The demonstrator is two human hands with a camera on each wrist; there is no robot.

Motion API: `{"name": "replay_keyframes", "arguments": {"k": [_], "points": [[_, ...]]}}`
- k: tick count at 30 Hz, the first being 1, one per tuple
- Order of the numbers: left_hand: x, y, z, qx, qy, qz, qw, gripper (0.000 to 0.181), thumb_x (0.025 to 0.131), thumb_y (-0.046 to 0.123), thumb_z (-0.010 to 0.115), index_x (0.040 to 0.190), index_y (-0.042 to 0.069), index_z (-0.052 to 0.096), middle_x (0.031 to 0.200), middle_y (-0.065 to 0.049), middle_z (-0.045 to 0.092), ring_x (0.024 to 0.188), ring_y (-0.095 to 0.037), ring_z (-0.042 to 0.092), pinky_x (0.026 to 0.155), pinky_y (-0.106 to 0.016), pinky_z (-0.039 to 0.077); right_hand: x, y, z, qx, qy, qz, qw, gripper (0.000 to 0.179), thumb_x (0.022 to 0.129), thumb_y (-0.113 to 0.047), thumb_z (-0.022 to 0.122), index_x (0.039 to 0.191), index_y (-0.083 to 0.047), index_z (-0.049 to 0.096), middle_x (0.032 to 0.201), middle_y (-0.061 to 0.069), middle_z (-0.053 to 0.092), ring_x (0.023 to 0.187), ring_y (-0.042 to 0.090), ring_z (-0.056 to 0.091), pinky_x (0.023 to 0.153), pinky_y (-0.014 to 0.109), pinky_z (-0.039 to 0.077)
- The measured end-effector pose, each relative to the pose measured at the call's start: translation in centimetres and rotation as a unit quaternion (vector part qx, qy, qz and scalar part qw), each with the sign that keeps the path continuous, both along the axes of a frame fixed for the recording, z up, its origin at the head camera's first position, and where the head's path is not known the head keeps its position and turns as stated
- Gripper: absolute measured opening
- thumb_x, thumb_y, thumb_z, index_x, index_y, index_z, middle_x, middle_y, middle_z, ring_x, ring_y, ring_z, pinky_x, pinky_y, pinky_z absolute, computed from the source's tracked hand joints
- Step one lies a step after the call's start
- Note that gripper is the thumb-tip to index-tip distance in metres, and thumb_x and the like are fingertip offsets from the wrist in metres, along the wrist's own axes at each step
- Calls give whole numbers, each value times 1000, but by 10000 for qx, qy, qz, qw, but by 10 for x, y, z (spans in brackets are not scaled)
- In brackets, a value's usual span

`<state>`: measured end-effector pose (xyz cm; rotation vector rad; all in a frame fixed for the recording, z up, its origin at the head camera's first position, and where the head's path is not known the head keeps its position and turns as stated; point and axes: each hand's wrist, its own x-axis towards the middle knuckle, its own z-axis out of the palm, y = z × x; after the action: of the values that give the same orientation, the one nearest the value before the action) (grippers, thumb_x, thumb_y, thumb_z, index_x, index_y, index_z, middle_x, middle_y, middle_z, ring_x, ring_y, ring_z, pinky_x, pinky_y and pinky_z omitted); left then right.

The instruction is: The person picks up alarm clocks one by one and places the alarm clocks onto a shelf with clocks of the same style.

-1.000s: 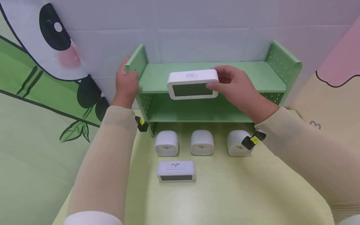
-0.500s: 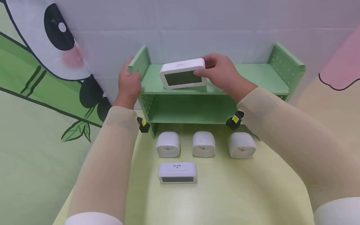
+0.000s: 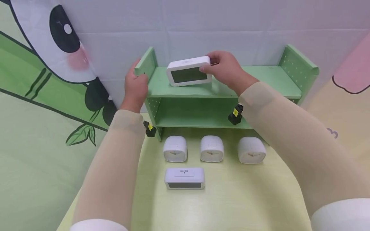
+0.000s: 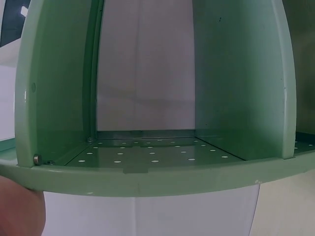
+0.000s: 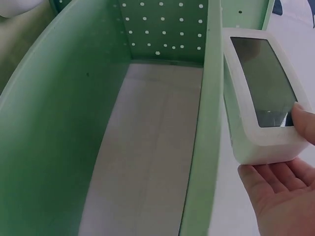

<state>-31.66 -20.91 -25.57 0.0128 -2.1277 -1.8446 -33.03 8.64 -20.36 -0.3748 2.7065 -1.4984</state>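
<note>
My right hand point(image 3: 226, 70) pinches the right end of a white digital clock point(image 3: 189, 75) with a dark display, thumb on the front and fingers behind. The clock is slightly tilted over the left part of the green shelf's point(image 3: 254, 77) upper board. In the right wrist view, the clock point(image 5: 266, 83) appears beside the board's edge, with the thumb point(image 5: 305, 123) on its display. My left hand point(image 3: 136, 88) grips the shelf's left side panel point(image 3: 147, 64); its far fingers are hidden. Only a bit of that hand point(image 4: 19, 209) shows in the left wrist view.
Three white rounded analog clocks, at left point(image 3: 175, 149), middle point(image 3: 212, 149) and right point(image 3: 251, 150), stand in a row on the pale table point(image 3: 231, 199) before the shelf. A second white digital clock point(image 3: 185, 178) lies in front of them. A printed wall cloth point(image 3: 219, 19) hangs behind.
My right hand has carried the digital clock leftward and back, from in front of the shelf to over its upper board. My left hand has stayed on the side panel.
</note>
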Motion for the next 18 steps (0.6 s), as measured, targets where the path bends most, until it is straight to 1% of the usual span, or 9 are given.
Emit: {"name": "replay_keyframes", "arguments": {"k": [4, 8, 13, 18], "points": [[1, -1, 1, -31, 39, 15, 10000, 71, 98, 5, 37, 163, 33, 31, 154, -2, 46, 133, -25, 46, 107, -42, 42, -7, -1, -5, -61, -91, 1, 9999, 56, 98, -31, 72, 148, -14, 54, 137, 2, 59, 119, 16, 53, 101, 33, 43], [1, -3, 2, -16, 79, 19, 10000, 71, 97, 5, 36, 163, 31, 31, 154, -3, 45, 133, -25, 46, 107, -41, 42, -16, 1, -12, -56, -173, 99, 9998, 55, 99, -32, 71, 149, -15, 55, 137, 1, 59, 119, 15, 51, 100, 31, 43], [2, -2, 3, 2, 70, 43, 10000, 71, 97, 5, 36, 163, 30, 31, 154, -3, 45, 133, -25, 46, 107, -41, 42, -27, 3, -20, -19, -31, 272, 9996, 55, 98, -33, 72, 148, -15, 57, 135, 1, 61, 116, 14, 53, 98, 30, 43], [3, 2, 4, -46, 63, 8, 10000, 70, 98, 5, 36, 163, 32, 32, 154, -1, 45, 134, -24, 45, 108, -42, 42, -33, 3, -25, -21, 76, 287, 9996, 54, 99, -36, 70, 148, -19, 57, 136, -1, 61, 118, 12, 53, 101, 31, 41]]}}
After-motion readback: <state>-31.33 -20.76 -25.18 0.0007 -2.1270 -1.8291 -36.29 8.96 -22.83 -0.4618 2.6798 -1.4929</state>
